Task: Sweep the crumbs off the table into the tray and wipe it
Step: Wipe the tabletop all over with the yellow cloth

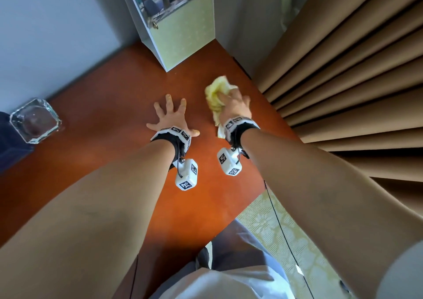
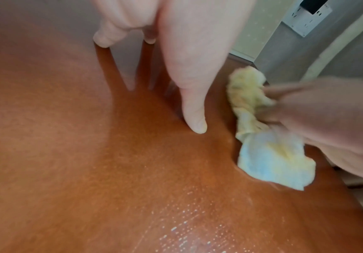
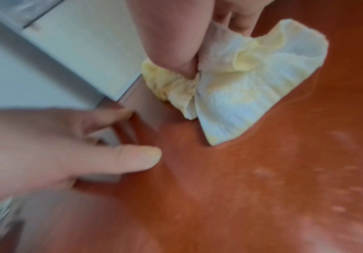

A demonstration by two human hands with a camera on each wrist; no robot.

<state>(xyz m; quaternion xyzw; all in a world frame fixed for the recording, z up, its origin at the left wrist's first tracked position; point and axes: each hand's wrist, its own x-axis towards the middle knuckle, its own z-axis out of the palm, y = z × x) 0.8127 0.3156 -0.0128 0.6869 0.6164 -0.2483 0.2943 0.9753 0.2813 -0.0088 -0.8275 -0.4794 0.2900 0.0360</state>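
paper bag (image 1: 183, 24) with printed room photo and metal eyelets, upright at far table edge | tan pleated curtain (image 1: 343, 69) hanging at right | patterned pale-green carpet (image 1: 274, 230) below | wall socket plate (image 2: 308, 18) at upper right of left wrist view

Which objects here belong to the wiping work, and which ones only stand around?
In use:
- yellow cloth, gripped by the right hand
- table
- left hand, spread flat on the table
- glass tray

Standing by:
- paper bag
- curtain
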